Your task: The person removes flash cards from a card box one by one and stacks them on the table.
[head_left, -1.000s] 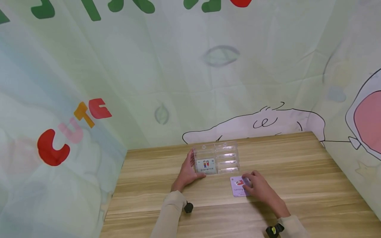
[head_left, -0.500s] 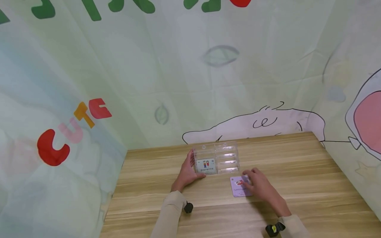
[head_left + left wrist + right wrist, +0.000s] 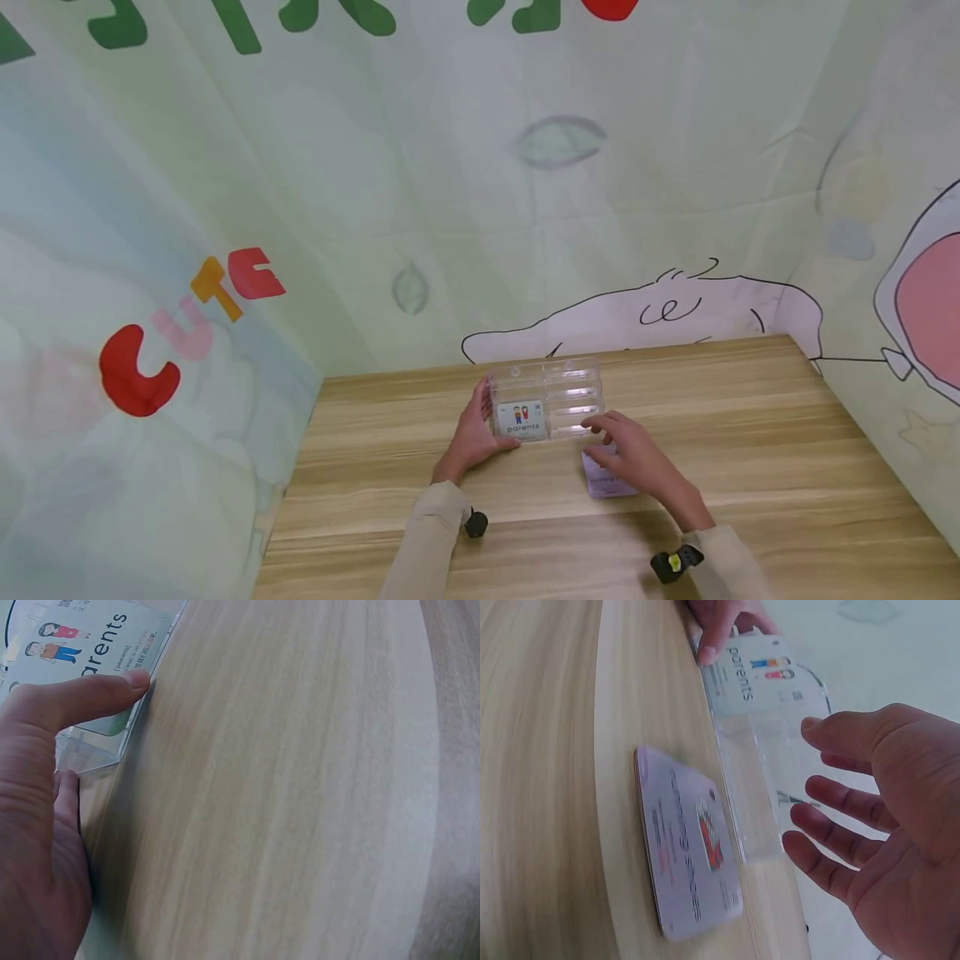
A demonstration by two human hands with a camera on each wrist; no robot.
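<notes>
1. The left hand [image 3: 474, 435] grips the clear plastic rack [image 3: 575, 398] at its left side: the thumb lies across the lower front edge, below the card marked "parents" [image 3: 522, 419], while the other fingers reach round the side, partly hidden.
2. The right hand [image 3: 636, 457] hovers above the purple card [image 3: 686, 851], near the lower right corner of the rack; its fingers are loosely bent and set apart, with a wide gap between thumb and fingertips, as the right wrist view shows.
3. The purple card lies flat on the wooden table [image 3: 375, 475], just in front of the right half of the rack. It shows a red shoe and the words "running shoes", blurred in the right wrist view, and a layered edge shows along one side.
4. The rack stands near the back of the table and has two columns; "parents" sits upright at the bottom of the left one, its two small figures facing out.
5. Behind the table hangs a pale printed cloth [image 3: 450, 183], with the coloured letters "CUTE" at the left.
</notes>
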